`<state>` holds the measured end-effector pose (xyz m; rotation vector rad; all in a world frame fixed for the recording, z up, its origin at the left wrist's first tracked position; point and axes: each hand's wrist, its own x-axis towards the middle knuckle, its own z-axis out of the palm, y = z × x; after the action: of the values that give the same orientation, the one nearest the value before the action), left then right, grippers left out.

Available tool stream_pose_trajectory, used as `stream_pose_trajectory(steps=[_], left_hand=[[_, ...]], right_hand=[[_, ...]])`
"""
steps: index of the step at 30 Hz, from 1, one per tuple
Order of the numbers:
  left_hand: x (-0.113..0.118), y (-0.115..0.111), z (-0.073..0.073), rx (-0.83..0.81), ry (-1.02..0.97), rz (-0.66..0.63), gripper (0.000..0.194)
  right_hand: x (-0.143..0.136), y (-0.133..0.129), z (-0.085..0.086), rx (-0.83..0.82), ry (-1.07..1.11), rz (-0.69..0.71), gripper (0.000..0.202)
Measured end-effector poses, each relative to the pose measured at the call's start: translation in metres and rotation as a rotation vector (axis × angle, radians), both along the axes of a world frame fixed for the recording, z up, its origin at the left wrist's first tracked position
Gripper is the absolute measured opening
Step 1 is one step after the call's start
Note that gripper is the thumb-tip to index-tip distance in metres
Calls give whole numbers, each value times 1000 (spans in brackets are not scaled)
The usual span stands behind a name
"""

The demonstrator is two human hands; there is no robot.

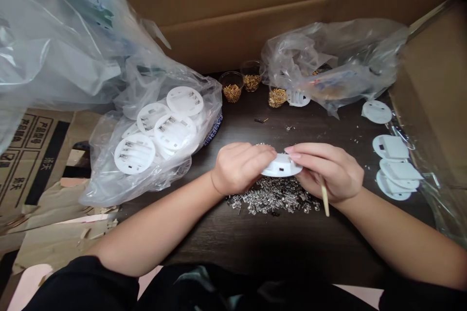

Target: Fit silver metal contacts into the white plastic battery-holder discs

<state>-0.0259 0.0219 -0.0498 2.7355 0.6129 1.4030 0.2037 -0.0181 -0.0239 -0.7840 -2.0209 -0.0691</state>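
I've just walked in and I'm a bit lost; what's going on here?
A person's left hand holds a white round part at one side, while the right hand is at its other side with a thin pale stick. Below lies a heap of small metal pieces. More white discs lie at left with a clear plastic bag.

Left sleeve point(83, 284): black, short, ending around the elbow, at 8 o'clock
Right sleeve point(419, 296): black, hem at 4 o'clock
Garment front point(306, 294): black cloth, 6 o'clock
Print point(197, 278): pale grey-green streaks, half past six, motif unreadable
Left hand point(242, 167), right hand point(330, 171): bare
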Motion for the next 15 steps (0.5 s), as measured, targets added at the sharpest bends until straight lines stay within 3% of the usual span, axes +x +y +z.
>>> stream_pose_trajectory(steps=[10, 15], left_hand=[[1, -1, 7, 55, 4, -20, 20], [2, -1, 4, 56, 9, -18, 19]], right_hand=[[2, -5, 0, 104, -33, 59, 20], [4, -9, 8, 135, -184, 28, 27]])
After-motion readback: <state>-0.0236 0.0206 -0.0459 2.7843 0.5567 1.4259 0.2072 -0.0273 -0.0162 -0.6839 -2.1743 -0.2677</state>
